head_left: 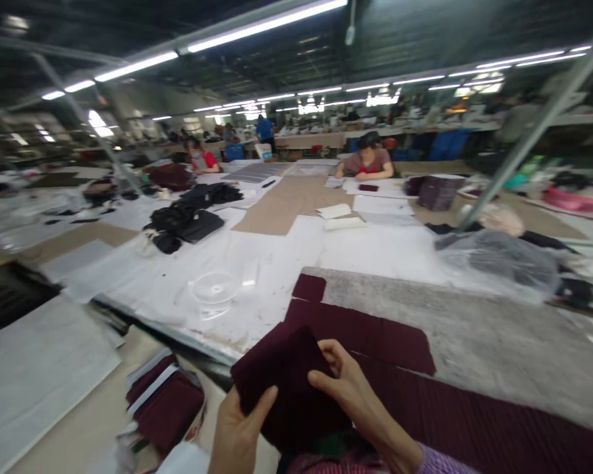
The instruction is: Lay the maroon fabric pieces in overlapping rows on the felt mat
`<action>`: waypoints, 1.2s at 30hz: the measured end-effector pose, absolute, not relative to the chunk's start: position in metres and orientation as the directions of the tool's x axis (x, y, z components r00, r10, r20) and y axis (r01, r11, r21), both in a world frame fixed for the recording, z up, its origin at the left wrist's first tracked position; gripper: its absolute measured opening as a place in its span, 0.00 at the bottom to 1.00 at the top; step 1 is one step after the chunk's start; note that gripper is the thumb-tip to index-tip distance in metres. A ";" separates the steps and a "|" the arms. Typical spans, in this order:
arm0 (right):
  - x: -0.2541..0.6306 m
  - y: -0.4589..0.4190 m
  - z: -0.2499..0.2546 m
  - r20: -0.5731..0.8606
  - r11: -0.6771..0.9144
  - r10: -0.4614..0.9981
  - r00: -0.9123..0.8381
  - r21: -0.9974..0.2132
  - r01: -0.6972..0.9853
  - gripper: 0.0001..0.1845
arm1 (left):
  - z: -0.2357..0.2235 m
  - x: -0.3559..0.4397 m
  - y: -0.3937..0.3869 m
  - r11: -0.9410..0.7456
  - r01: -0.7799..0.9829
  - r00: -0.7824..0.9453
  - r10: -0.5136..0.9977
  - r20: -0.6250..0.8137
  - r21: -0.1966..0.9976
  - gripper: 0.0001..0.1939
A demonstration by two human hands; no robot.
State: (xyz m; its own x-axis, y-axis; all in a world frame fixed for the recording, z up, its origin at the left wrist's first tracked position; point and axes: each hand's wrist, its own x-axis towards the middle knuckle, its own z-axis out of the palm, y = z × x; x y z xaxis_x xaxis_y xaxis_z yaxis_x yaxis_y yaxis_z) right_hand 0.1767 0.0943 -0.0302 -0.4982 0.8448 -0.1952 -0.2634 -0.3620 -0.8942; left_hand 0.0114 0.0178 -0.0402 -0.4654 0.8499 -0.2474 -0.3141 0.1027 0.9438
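Between my two hands is a dark maroon fabric piece (289, 375), held up over the table's near edge. My left hand (242, 421) grips its lower left side, thumb on top and the fingers hidden beneath. On its right edge my right hand (343, 382) closes with thumb and fingers. More maroon fabric pieces (360, 332) lie flat just beyond, on a grey sheet (454, 316). A small maroon piece (309, 288) sits at that sheet's far left corner. Down at the left is a stack of folded maroon and pale fabric (168, 408).
A white-covered table (257, 257) stretches ahead, with a dark cloth pile (190, 214) and brown paper (281, 197) on it. Plastic-wrapped cloth (499, 260) lies right, beside a slanted metal pole (538, 125). Co-workers (368, 161) sit at the far side.
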 end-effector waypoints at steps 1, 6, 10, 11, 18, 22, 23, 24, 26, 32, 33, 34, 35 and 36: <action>0.179 0.096 -0.033 -0.196 -0.367 0.851 -0.487 -0.886 -0.285 0.21 | -0.046 0.010 0.021 0.126 -0.322 -0.473 0.837 -0.275 0.938 0.32; 0.208 0.108 -0.053 -0.264 -0.396 0.862 -0.432 -0.884 -0.248 0.14 | -0.058 0.038 0.045 0.217 -0.397 -0.405 0.831 -0.383 0.892 0.32; 0.264 0.125 -0.067 -0.290 -0.350 0.902 -0.319 -0.925 -0.148 0.13 | -0.073 0.084 0.071 0.210 -0.406 -0.259 0.907 -0.332 0.890 0.32; 0.283 0.130 -0.069 -0.294 -0.337 0.911 -0.290 -0.935 -0.108 0.13 | -0.080 0.094 0.078 0.207 -0.358 -0.205 0.934 -0.293 0.910 0.31; 0.433 0.152 -0.080 -0.379 -0.341 0.918 -0.117 -0.904 0.257 0.16 | -0.157 0.158 0.141 0.049 0.176 -0.017 0.999 -0.046 0.983 0.14; 0.483 0.169 -0.091 -0.407 -0.324 0.909 -0.094 -0.829 0.455 0.15 | -0.193 0.197 0.168 -0.091 0.386 0.036 0.996 0.083 0.918 0.16; 0.487 0.174 -0.094 -0.411 -0.310 0.905 -0.110 -0.815 0.489 0.14 | -0.200 0.205 0.172 -0.129 0.427 0.060 0.992 0.114 0.895 0.16; 0.489 0.179 -0.095 -0.415 -0.293 0.900 -0.135 -0.805 0.517 0.14 | -0.207 0.213 0.175 -0.164 0.465 0.085 0.986 0.141 0.870 0.16; 0.485 0.191 -0.094 -0.428 -0.252 0.879 -0.212 -0.794 0.554 0.13 | -0.218 0.224 0.176 -0.218 0.533 0.124 0.976 0.179 0.818 0.16; 0.461 0.233 -0.074 -0.509 -0.133 0.668 -0.543 -0.799 0.586 0.15 | -0.233 0.227 0.173 -0.290 0.658 0.204 0.957 0.205 0.695 0.20; 0.458 0.243 -0.075 -0.511 -0.105 0.635 -0.580 -0.800 0.590 0.14 | -0.234 0.226 0.173 -0.294 0.668 0.212 0.956 0.204 0.683 0.20; 0.455 0.254 -0.080 -0.510 -0.074 0.609 -0.607 -0.799 0.597 0.14 | -0.234 0.226 0.173 -0.297 0.677 0.218 0.955 0.202 0.673 0.20; 0.454 0.266 -0.088 -0.510 -0.043 0.591 -0.625 -0.794 0.607 0.14 | -0.235 0.225 0.174 -0.299 0.685 0.223 0.954 0.200 0.665 0.20; 0.453 0.278 -0.100 -0.513 -0.011 0.579 -0.634 -0.783 0.623 0.13 | -0.235 0.225 0.175 -0.299 0.691 0.226 0.954 0.197 0.658 0.20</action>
State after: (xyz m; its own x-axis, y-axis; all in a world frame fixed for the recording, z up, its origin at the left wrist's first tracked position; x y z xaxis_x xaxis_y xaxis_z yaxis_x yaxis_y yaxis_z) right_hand 0.4532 0.2776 -0.1001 -0.6343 0.5787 -0.5126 0.6225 -0.0108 -0.7825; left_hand 0.2254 0.1749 -0.2348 0.2257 0.9540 0.1972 0.6910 -0.2995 0.6579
